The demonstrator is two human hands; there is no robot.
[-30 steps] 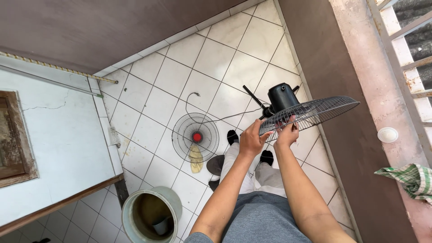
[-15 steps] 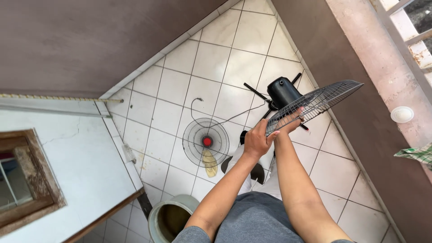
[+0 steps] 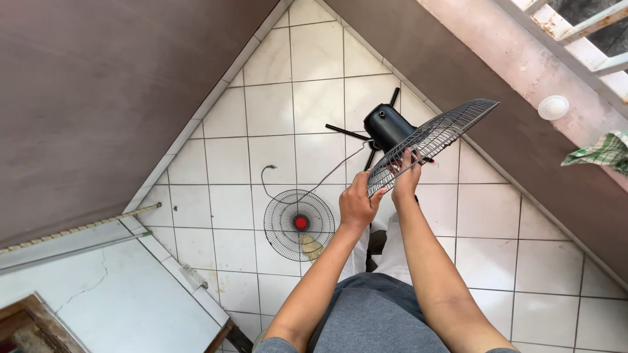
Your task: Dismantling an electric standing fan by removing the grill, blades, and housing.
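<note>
Fingers (image 3: 364,196) of the left hand (image 3: 356,204) and of the right hand (image 3: 404,178) clamp the near rim of a round grey wire fan guard (image 3: 435,137), held tilted in the air above the white tiled floor (image 3: 477,229). Behind the guard stands a black fan motor housing (image 3: 386,125). On the floor lies a second wire guard with a red centre (image 3: 299,224), well apart from the hands.
</note>
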